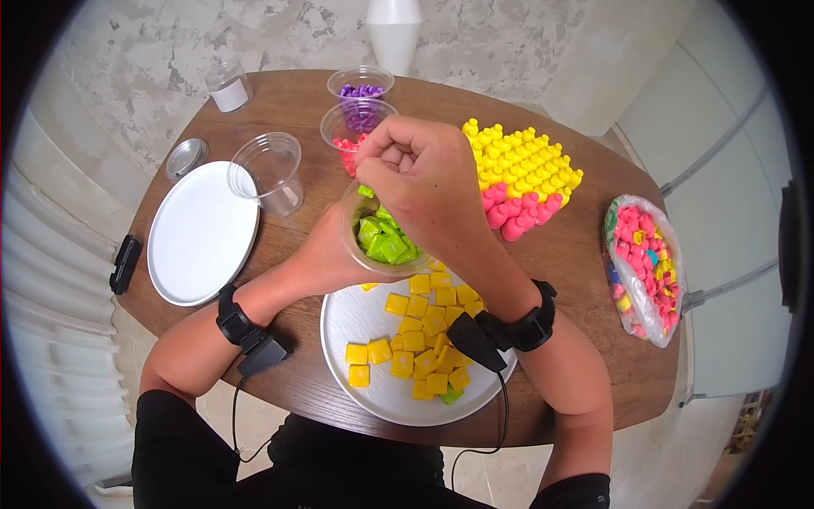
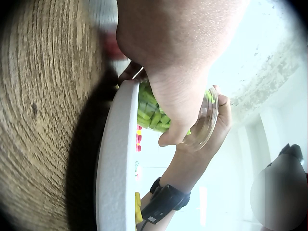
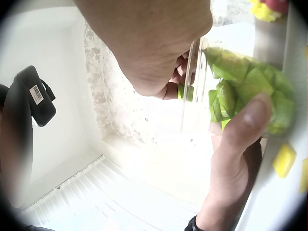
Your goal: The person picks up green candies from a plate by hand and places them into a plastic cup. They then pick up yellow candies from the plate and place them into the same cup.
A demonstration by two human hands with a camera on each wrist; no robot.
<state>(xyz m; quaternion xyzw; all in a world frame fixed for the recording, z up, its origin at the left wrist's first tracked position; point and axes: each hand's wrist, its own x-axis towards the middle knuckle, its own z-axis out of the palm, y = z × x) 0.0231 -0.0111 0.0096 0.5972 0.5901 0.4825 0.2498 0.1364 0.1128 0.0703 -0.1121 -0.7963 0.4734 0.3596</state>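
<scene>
My left hand point(image 1: 326, 240) grips a clear plastic cup point(image 1: 379, 270) over the far edge of a white plate, its thumb along the cup wall in the right wrist view. Small green wrapped sweets point(image 1: 388, 241) partly fill the cup. At the cup's mouth, my right hand point(image 1: 421, 174) has curled fingers and pinches one green wrapped sweet point(image 3: 185, 92). Below the cup, the plate point(image 1: 339, 327) carries many yellow square sweets point(image 1: 413, 341) and a green sweet point(image 1: 451, 395) near its front edge.
An empty clear cup point(image 1: 292, 197) and a white oval plate point(image 1: 203, 233) stand left. Cups of red pieces point(image 1: 346, 157) and purple pieces point(image 1: 362, 92) are behind. Yellow and pink little bottles point(image 1: 519, 165) stand in rows; a plastic bag point(image 1: 649, 271) of coloured pieces lies right.
</scene>
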